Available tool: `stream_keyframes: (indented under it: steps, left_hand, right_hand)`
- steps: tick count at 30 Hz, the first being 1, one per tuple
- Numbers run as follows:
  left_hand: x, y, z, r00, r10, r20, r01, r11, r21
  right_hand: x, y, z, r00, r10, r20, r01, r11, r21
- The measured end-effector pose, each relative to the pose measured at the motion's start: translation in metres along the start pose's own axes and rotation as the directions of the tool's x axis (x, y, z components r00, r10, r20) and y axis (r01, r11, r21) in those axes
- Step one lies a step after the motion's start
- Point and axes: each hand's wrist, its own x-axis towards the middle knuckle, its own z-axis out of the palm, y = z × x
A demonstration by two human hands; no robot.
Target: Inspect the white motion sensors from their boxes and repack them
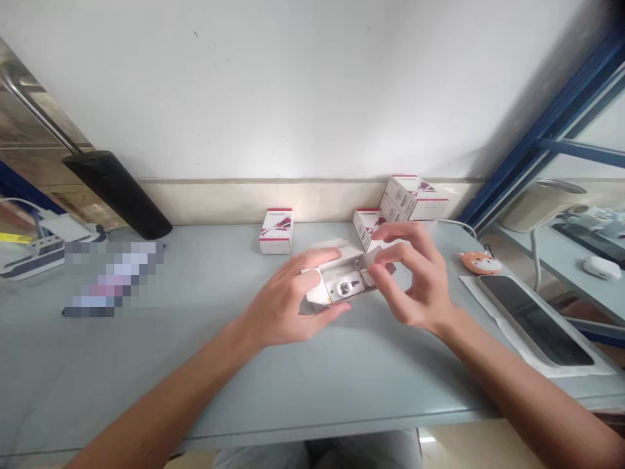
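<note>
A small white carton (336,305) is held above the table, its top flaps standing open. Inside lies a shiny metal part (345,287), whose exact kind I cannot make out. My left hand (288,303) grips the carton's left end, fingers along the far side and thumb along the near side. At the other end, my right hand (415,277) has its thumb and a fingertip pinched at the right end flap (372,259); its remaining fingers are curled and raised. Behind that hand stands a white-and-red box (367,225), partly covered by it.
A similar box (276,231) stands near the wall, and stacked boxes (415,198) are at the back right. On the right lie a phone (537,319) and an orange dog-faced case (481,262). Leftward are a black cylinder (117,192) and a power strip (43,254).
</note>
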Motion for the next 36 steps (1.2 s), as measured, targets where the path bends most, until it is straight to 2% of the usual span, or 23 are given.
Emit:
stream_keyframes:
  steps: [2, 5, 7, 10, 14, 19, 21, 22, 24, 25, 27, 28, 30, 32, 34, 36]
  left_hand:
    - [0.000, -0.005, -0.001, 0.996, 0.084, -0.020, -0.082, 0.994, 0.077]
    - [0.000, -0.013, -0.003, 0.970, 0.241, 0.007, -0.237, 0.947, 0.215]
    - [-0.001, -0.018, -0.004, 0.956, 0.292, 0.015, -0.285, 0.919, 0.271]
    - [-0.002, -0.021, -0.004, 0.960, 0.278, 0.026, -0.272, 0.911, 0.310]
    - [-0.004, -0.021, -0.002, 0.963, 0.267, 0.047, -0.265, 0.893, 0.365]
    - [-0.003, -0.019, -0.002, 0.959, 0.278, 0.058, -0.280, 0.889, 0.362]
    - [-0.002, -0.019, -0.003, 0.961, 0.271, 0.057, -0.273, 0.891, 0.363]
    - [-0.001, -0.019, -0.004, 0.964, 0.262, 0.050, -0.262, 0.895, 0.361]
    - [0.000, -0.018, -0.005, 0.969, 0.245, 0.030, -0.239, 0.906, 0.350]
    - [0.000, -0.018, -0.006, 0.971, 0.238, 0.024, -0.232, 0.909, 0.348]
    - [0.000, -0.018, -0.007, 0.974, 0.225, 0.024, -0.219, 0.909, 0.353]
    - [-0.001, -0.018, -0.007, 0.974, 0.223, 0.027, -0.218, 0.908, 0.357]
    - [-0.002, -0.019, -0.007, 0.973, 0.227, 0.030, -0.222, 0.904, 0.364]
    - [-0.002, -0.019, -0.007, 0.971, 0.239, 0.026, -0.232, 0.900, 0.370]
    - [-0.001, -0.019, -0.007, 0.970, 0.242, 0.021, -0.232, 0.897, 0.376]
    - [0.000, -0.019, -0.007, 0.969, 0.248, 0.017, -0.236, 0.898, 0.370]
  right_hand:
    - [-0.001, 0.004, 0.002, 0.999, 0.027, 0.044, -0.026, 1.000, -0.016]
    - [-0.004, 0.008, 0.006, 0.991, 0.055, 0.124, -0.045, 0.996, -0.079]
    - [-0.004, 0.010, 0.008, 0.987, 0.055, 0.149, -0.032, 0.988, -0.154]
    - [-0.004, 0.011, 0.009, 0.979, 0.064, 0.194, -0.020, 0.975, -0.221]
    - [-0.003, 0.011, 0.005, 0.953, 0.094, 0.287, -0.034, 0.978, -0.207]
    - [-0.003, 0.012, 0.002, 0.940, 0.118, 0.319, -0.111, 0.993, -0.042]
    - [-0.002, 0.013, 0.002, 0.954, 0.108, 0.279, -0.121, 0.992, 0.029]
    - [-0.002, 0.013, 0.002, 0.970, 0.101, 0.221, -0.113, 0.993, 0.045]
    - [0.000, 0.016, 0.002, 0.994, 0.106, 0.031, -0.106, 0.994, 0.013]
    - [0.000, 0.019, 0.002, 0.990, 0.125, -0.071, -0.127, 0.991, -0.030]
    - [0.000, 0.027, 0.004, 0.960, 0.205, -0.193, -0.234, 0.962, -0.141]
    - [-0.001, 0.032, 0.005, 0.943, 0.272, -0.193, -0.308, 0.931, -0.197]
    - [-0.005, 0.044, 0.009, 0.892, 0.435, -0.119, -0.450, 0.843, -0.296]
    - [-0.010, 0.055, 0.014, 0.813, 0.580, -0.044, -0.553, 0.747, -0.369]
    - [-0.016, 0.064, 0.018, 0.742, 0.670, -0.022, -0.620, 0.673, -0.404]
    - [-0.020, 0.071, 0.021, 0.698, 0.716, -0.025, -0.659, 0.627, -0.417]
